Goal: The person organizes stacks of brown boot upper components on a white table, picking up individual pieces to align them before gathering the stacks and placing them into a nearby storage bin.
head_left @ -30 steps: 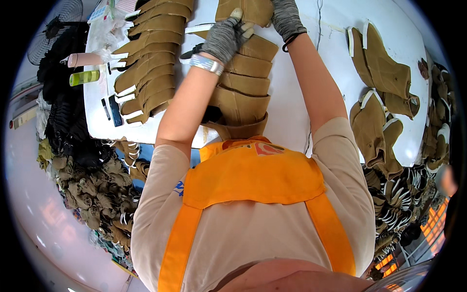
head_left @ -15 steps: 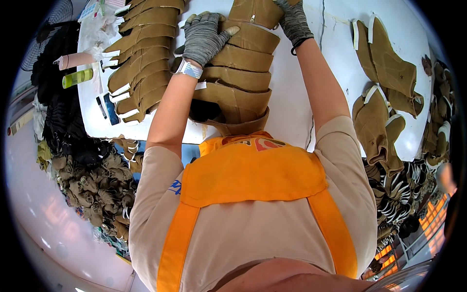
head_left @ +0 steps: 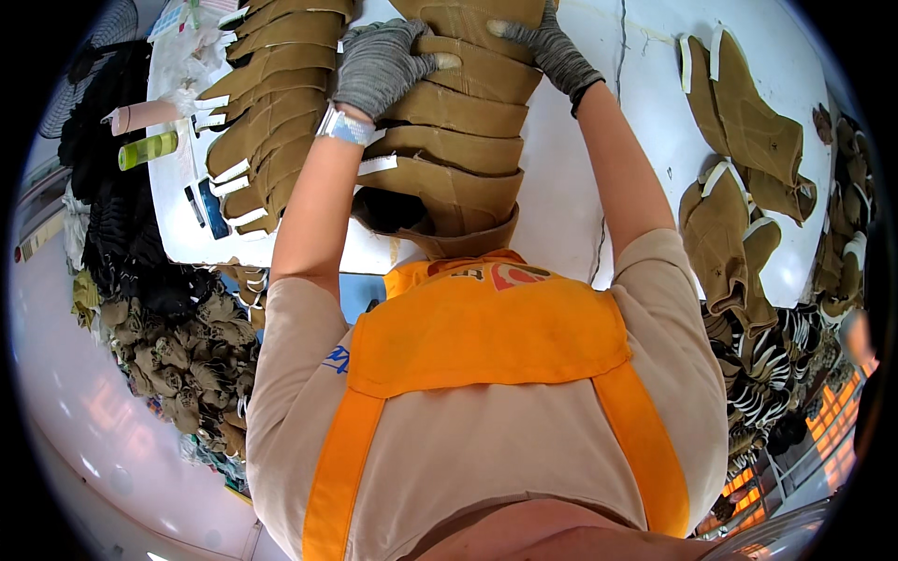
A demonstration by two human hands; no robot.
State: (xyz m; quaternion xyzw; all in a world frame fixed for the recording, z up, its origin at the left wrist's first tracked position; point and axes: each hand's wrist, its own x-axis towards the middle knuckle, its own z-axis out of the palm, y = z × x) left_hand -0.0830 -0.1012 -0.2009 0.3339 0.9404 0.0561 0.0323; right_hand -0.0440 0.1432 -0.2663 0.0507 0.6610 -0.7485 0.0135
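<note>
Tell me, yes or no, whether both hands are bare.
No: the left hand and the right hand both wear grey knit gloves as they press on the stack of tan boot uppers.

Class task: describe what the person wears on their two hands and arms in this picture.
Both hands wear grey knitted gloves with pale fingertips: the left hand and the right hand. A light patterned band circles the left wrist; the right glove has a dark cuff. Short beige sleeves leave the forearms bare.
</note>
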